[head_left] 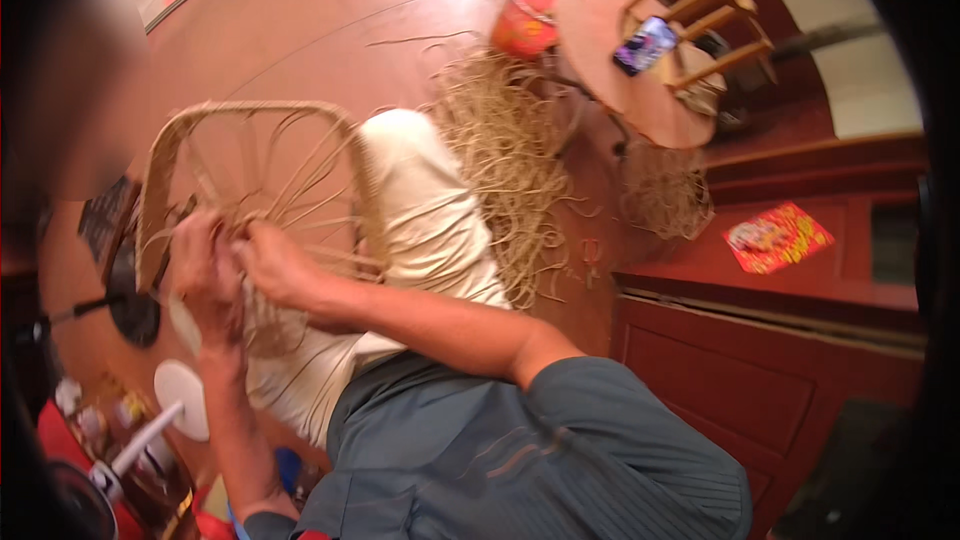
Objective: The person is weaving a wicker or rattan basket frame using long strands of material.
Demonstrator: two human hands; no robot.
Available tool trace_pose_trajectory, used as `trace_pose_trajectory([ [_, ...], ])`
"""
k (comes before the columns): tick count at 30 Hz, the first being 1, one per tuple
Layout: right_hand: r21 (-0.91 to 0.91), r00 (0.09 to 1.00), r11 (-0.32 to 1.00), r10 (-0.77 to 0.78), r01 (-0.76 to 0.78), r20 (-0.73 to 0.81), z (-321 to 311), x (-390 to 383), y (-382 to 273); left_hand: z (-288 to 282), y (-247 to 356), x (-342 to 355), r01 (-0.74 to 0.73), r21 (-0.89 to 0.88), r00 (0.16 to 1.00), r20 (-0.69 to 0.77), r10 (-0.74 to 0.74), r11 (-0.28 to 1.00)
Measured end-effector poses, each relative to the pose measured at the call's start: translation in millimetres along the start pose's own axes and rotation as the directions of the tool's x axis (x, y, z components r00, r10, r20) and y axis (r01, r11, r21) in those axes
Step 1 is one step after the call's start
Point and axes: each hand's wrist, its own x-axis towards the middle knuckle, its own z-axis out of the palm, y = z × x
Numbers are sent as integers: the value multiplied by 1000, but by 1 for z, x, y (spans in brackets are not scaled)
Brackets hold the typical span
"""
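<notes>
On my lap rests a tan, rounded-square frame (180,120), wrapped along its rim, with cords (300,198) running from the rim toward its middle. My left hand (205,258) is closed in the left part of the frame, where the cords come together. Close against it, my right hand (275,262) pinches the same bunch of cords. The fingers of both hands are bent and partly hide each other, so the exact strand between them is hard to make out. Beneath the frame are my pale trousers (425,210).
Right of my knee a tangled pile of tan cord (500,160) covers the floor. Beyond it stand a red bucket (525,20) and a round stool top (600,15) bearing a phone (645,46) and a wooden rack (700,0). A red cabinet (700,370) flanks my right side.
</notes>
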Motion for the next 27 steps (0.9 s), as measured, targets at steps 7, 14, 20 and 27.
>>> trace_pose_trajectory([
  [7,-410,952,861,-249,303,179,-78,-77,-26,-6,36,-19,405,-256,908,-1,-419,878],
  [14,-426,831,904,264,-36,490,-112,-144,-29,22,69,-47,691,-434,713,279,-643,578],
  [20,-395,678,911,365,-119,639,-137,-153,-42,24,85,-53,672,-741,570,518,-638,-2],
  [27,-690,542,714,627,-114,559,-177,-92,-121,8,88,-70,673,-718,665,483,-570,177],
])
